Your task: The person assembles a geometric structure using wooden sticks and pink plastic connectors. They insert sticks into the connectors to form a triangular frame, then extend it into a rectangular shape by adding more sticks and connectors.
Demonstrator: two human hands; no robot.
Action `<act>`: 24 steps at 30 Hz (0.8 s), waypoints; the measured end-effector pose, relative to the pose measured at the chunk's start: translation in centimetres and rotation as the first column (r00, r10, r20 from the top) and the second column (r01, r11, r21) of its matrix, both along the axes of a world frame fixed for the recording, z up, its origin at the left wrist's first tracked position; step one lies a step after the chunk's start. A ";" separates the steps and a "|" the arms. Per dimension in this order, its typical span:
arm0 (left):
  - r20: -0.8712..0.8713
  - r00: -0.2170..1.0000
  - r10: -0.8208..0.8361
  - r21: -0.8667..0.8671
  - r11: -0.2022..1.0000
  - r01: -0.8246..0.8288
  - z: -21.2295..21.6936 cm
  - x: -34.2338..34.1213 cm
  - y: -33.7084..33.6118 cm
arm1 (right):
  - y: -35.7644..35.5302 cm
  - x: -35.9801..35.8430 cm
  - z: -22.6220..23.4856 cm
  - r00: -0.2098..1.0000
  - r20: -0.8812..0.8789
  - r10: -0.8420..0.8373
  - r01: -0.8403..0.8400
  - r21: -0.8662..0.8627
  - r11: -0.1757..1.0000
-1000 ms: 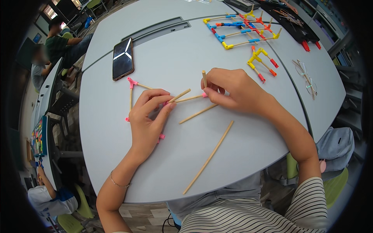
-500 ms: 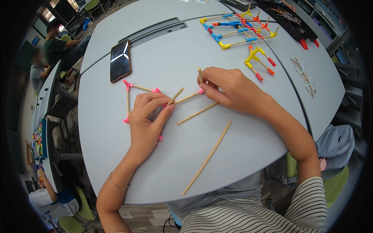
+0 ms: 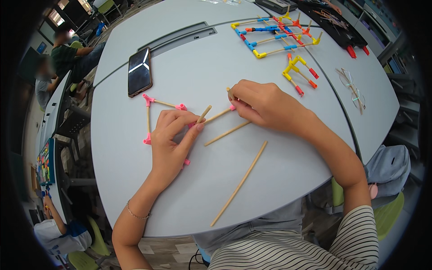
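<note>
My left hand point(image 3: 173, 137) is closed around a pink connector at a corner of a frame, and a wooden stick point(image 3: 204, 114) slants up between its fingers. The pink connectors point(image 3: 147, 100) and thin wooden sticks of this frame point(image 3: 148, 119) lie to the left, partly hidden under that hand. My right hand point(image 3: 263, 103) pinches another upright stick point(image 3: 230, 93) just above a pink connector point(image 3: 232, 108). A stick point(image 3: 218, 115) runs between the two hands' connectors. One loose stick point(image 3: 227, 133) lies partly under my right hand; a longer one point(image 3: 238, 184) lies nearer me.
A black phone point(image 3: 140, 72) lies at the far left. A multicoloured stick frame point(image 3: 274, 36) and a small yellow and red piece point(image 3: 299, 72) stand at the far right. Eyeglasses point(image 3: 352, 90) and a black tray point(image 3: 330, 20) lie beyond. People sit at the left.
The stick in my right hand has tilted left and its top sits lower, as that hand shifts slightly down. My left hand keeps its grip almost in place.
</note>
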State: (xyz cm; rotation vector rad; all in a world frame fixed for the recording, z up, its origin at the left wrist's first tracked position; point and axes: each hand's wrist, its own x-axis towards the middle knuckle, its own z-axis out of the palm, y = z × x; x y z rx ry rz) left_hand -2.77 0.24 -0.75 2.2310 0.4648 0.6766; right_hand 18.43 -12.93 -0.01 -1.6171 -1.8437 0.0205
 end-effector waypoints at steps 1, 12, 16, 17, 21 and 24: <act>0.002 1.000 -0.002 0.006 1.000 0.002 0.0 0.0 0.0 | 0.0 0.0 0.0 1.000 0.017 0.004 -0.004 -0.003 1.000; -0.001 1.000 0.010 -0.035 0.999 -0.010 -0.4 -0.3 0.2 | -0.1 -0.4 0.1 0.997 0.061 0.049 -0.048 -0.025 0.999; -0.001 1.000 0.020 -0.102 0.995 -0.020 -0.3 -0.3 0.2 | -0.1 -0.4 0.0 0.999 0.020 0.047 -0.046 -0.037 0.998; 0.001 1.000 0.018 -0.117 0.993 -0.018 -0.3 -0.3 0.2 | 0.1 -0.4 -0.1 0.999 -0.022 0.048 -0.049 -0.035 0.998; 0.028 1.000 0.010 -0.124 0.992 -0.006 -0.3 -0.4 0.2 | 0.4 -0.1 -0.1 0.995 -0.091 0.032 -0.036 -0.038 0.999; 0.039 0.999 -0.014 -0.037 0.999 0.015 -0.2 -0.3 0.4 | 0.2 -0.2 0.2 0.997 -0.072 0.010 -0.015 -0.063 0.998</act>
